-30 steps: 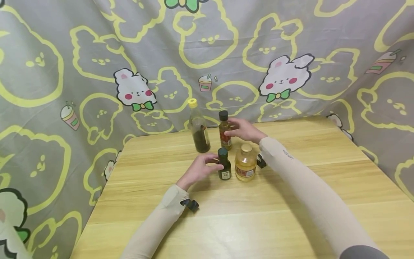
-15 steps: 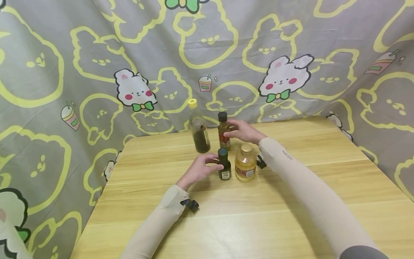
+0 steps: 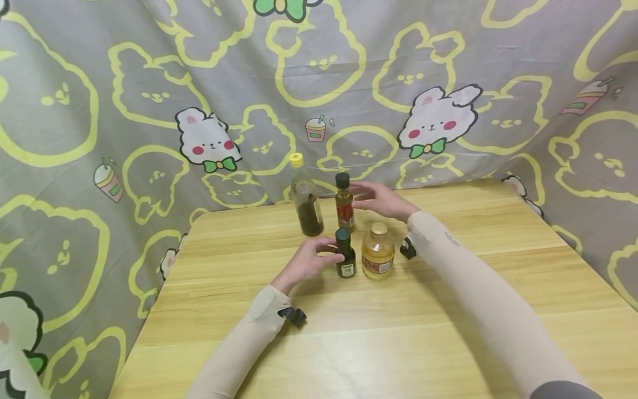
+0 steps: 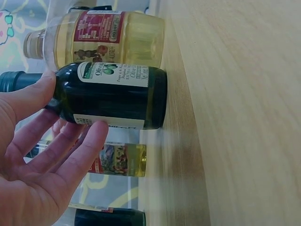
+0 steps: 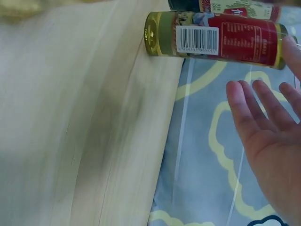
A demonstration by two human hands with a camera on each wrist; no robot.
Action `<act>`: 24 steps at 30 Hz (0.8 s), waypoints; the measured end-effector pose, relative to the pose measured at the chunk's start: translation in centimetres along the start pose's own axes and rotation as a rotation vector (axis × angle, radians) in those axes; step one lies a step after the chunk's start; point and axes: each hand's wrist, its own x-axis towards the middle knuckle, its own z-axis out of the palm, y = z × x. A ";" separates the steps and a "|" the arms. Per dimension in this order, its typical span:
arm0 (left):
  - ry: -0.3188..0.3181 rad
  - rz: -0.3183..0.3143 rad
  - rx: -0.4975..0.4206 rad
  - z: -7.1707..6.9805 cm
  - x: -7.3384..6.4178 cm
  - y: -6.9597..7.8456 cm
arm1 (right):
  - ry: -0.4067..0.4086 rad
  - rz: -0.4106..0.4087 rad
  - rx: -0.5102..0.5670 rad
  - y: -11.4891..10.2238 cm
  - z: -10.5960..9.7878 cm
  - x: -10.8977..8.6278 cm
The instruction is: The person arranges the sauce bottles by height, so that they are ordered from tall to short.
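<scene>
Four bottles stand together at the far middle of the wooden table [image 3: 448, 343]. My left hand [image 3: 329, 250] grips the small dark green olive oil bottle [image 3: 345, 256] [image 4: 113, 96], thumb on one side and fingers [image 4: 91, 139] on the other. Right beside it stands a squat bottle of yellow oil [image 3: 377, 257] [image 4: 103, 40]. Behind them is a slim red-labelled bottle [image 3: 344, 204] [image 5: 221, 40] with a black cap. My right hand [image 3: 376, 198] [image 5: 268, 122] hovers just right of that bottle, fingers straight and holding nothing.
A taller bottle with a yellow cap and dark contents [image 3: 306, 199] stands left of the red-labelled one. A grey cloth printed with yellow rabbits [image 3: 149, 111] hangs behind and around the table. The table's far edge lies just behind the bottles.
My right hand has let go of the red-labelled bottle and drawn back a little to the right. The bottle stays standing. The left hand has not moved.
</scene>
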 end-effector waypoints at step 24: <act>0.002 -0.037 -0.029 0.0 -0.1 0.3 | 0.163 -0.001 -0.027 -0.4 -2.0 -6.9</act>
